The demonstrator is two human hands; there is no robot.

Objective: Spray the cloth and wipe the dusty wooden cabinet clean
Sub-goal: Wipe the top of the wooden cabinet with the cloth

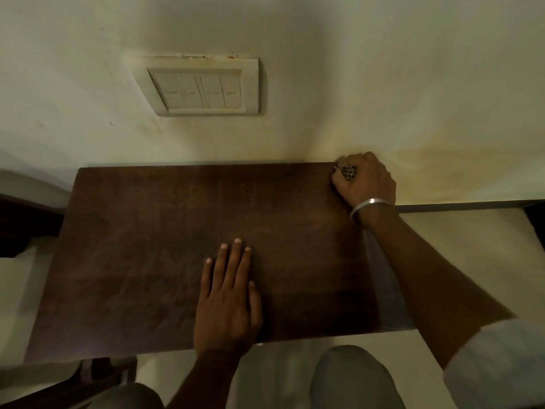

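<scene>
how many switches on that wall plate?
4 switches, one row on the wall plate: far left, next, then, far right. None seem hidden.

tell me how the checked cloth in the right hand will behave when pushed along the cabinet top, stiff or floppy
Probably floppy: the cloth is bunched almost wholly inside the right hand, so it crumples easily. Likely light, since curled fingers alone hold it. On the flat wooden cabinet top it should slide rather than roll.

Head view, close above cabinet top — facing steeply down; wall beyond
</scene>
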